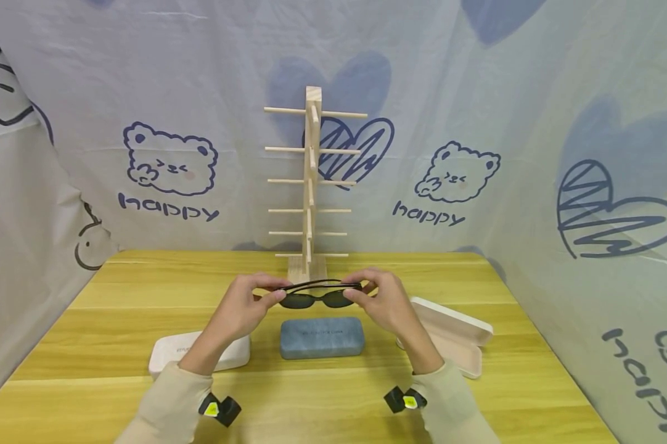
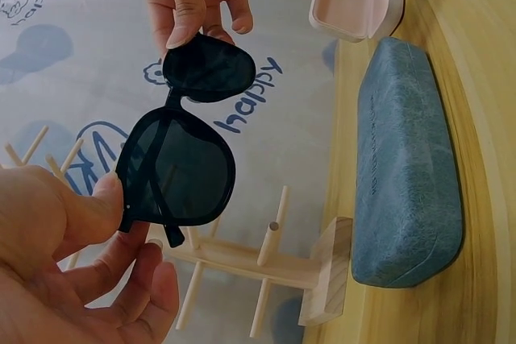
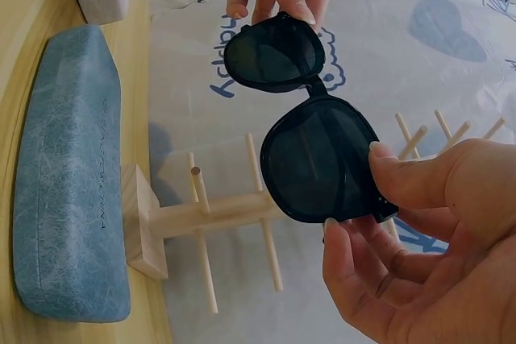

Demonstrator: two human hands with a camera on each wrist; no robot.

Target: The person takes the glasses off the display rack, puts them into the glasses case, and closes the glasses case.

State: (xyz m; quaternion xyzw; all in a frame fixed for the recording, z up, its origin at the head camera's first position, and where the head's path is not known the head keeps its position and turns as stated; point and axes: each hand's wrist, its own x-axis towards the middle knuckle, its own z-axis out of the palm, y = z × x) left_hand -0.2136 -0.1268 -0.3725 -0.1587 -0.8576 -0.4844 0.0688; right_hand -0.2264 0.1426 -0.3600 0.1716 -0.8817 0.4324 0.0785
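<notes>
Both hands hold a pair of black sunglasses (image 1: 317, 298) in the air, one at each end of the frame. At the left end, the left hand (image 1: 249, 303) pinches the frame between thumb and fingers. The right hand (image 1: 382, 298) pinches the opposite end in the same way. Dark lenses (image 2: 184, 168) fill the frame, and a temple shows through one of them in the left wrist view. Below the sunglasses a closed blue glasses case (image 1: 322, 338) lies on the table, apart from both hands.
Behind the hands stands a wooden display rack (image 1: 311, 179) with several rows of pegs. A closed white case (image 1: 235, 353) lies partly behind the left forearm. An open white case with a pale pink inside (image 1: 461, 346) lies beside the right forearm. Printed cloth (image 1: 245, 80) hangs around the table.
</notes>
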